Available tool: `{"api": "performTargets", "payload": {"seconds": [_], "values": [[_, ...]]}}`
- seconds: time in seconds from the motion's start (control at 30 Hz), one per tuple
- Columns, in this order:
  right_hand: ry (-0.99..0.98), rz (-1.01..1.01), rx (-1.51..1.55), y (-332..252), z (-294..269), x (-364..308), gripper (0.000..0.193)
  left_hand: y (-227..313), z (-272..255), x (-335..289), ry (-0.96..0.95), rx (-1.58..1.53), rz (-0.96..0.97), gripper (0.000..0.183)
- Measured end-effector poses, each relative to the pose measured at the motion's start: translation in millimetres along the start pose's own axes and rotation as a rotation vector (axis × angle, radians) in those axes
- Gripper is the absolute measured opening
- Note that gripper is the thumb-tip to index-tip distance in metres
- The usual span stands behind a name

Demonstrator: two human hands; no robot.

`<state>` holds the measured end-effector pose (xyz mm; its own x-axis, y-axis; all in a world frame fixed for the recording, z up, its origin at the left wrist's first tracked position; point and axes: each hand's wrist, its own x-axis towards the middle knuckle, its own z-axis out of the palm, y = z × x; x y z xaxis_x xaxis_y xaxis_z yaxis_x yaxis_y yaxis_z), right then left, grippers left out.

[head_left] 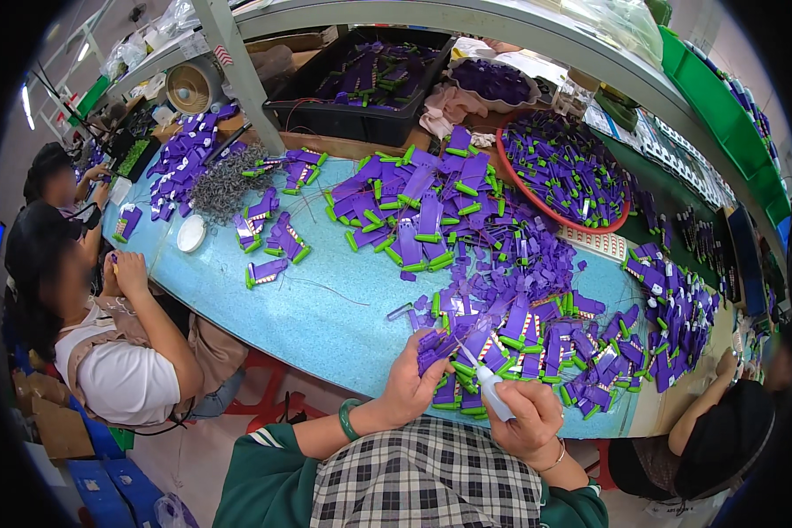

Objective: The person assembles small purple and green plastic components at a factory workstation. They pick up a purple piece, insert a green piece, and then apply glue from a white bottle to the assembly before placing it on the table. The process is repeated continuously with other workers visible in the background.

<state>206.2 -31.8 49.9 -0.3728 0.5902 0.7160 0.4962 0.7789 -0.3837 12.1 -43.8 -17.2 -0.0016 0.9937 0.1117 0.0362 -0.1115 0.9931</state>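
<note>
My left hand (407, 385) is closed on a purple plastic piece (433, 352), held up just above the table's near edge. Closed around a small white squeeze bottle (496, 396) with a thin pointed nozzle is my right hand (531, 424). The nozzle points up and left toward the purple piece; whether it touches cannot be made out. Beneath and beyond both hands lie many purple parts with green ends (528, 321), some bearing striped strips. A heap of small loose purple pieces (519, 268) sits farther back.
A red round basket (513, 182) and a black tray (348, 123), both filled with purple parts, stand at the back under a shelf (242, 84). Grey screws (224, 185) and a white round dish (191, 233) lie left. People sit at left (123, 378) and right (722, 440).
</note>
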Motion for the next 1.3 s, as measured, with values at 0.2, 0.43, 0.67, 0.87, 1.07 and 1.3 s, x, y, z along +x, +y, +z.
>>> {"api": "performTargets", "payload": {"seconds": [0.2, 0.43, 0.67, 0.87, 1.07, 1.3], "values": [[-0.016, 0.014, -0.013, -2.0, -0.2, -0.6, 0.04, -3.1, -0.3, 1.1, 0.022, 0.125, 0.146, 0.037], [-0.017, 0.025, -0.027, -0.7, 0.0, -2.2, 0.041, -2.2, -1.2, 2.1, 0.009, 0.093, 0.117, 0.036], [-0.051, 0.011, 0.006, -1.4, -1.7, -6.6, 0.04, 4.5, -8.0, 13.4, -0.103, -0.354, -0.107, 0.037], [-0.079, -0.055, 0.067, 2.9, 2.4, -4.6, 0.043, 6.3, -13.2, 17.5, -0.22, -0.468, -0.213, 0.042], [-0.12, -0.046, 0.084, 2.3, 3.8, -5.1, 0.04, 7.3, -19.0, 19.5, -0.28, -0.413, -0.189, 0.046], [-0.169, -0.038, 0.093, 1.4, 2.6, -3.3, 0.042, 7.6, -21.9, 19.6, -0.279, -0.343, -0.166, 0.045]]}}
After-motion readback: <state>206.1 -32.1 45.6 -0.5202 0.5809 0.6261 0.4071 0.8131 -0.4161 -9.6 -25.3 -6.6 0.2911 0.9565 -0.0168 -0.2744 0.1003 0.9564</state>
